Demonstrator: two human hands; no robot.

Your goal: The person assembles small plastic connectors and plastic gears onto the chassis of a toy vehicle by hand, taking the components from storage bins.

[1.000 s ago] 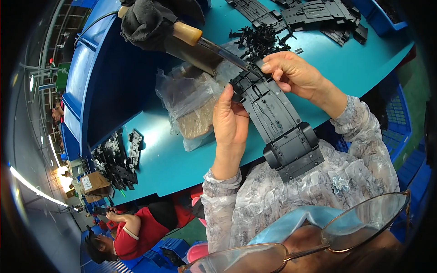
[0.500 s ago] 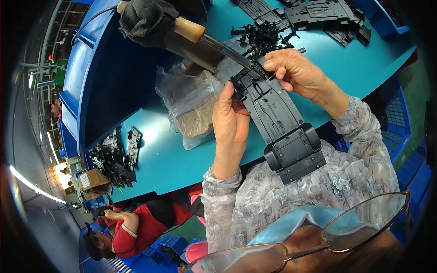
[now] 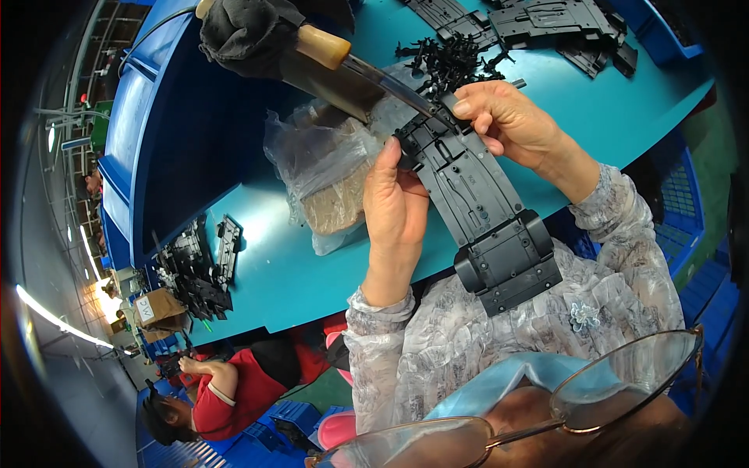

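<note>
A long black plastic chassis point(image 3: 476, 195) is held between my two hands, its wide end slanting down toward my body. My left hand point(image 3: 394, 207) grips the far left edge, thumb on top and fingers underneath. At the far right corner, my right hand point(image 3: 511, 125) pinches the edge between thumb and fingers. A soldering-iron-like tool point(image 3: 386, 86) with a wooden handle reaches in from the upper left. Its metal shaft meets the chassis's far end between my hands; whether the tip touches is unclear. Dark cloth point(image 3: 248, 39) is bundled around the tool's rear.
Clear plastic bagging around a brown block point(image 3: 335, 204) lies left of my left hand. Beyond the chassis is a heap of small black parts point(image 3: 452, 66), with more black chassis point(image 3: 550, 23) behind. Black parts point(image 3: 195, 269) lie far left. A person in red point(image 3: 242, 390) sits lower left.
The near end of the chassis has shifted very slightly to the right. Both hands keep the same hold, and the tool stays almost in place.
</note>
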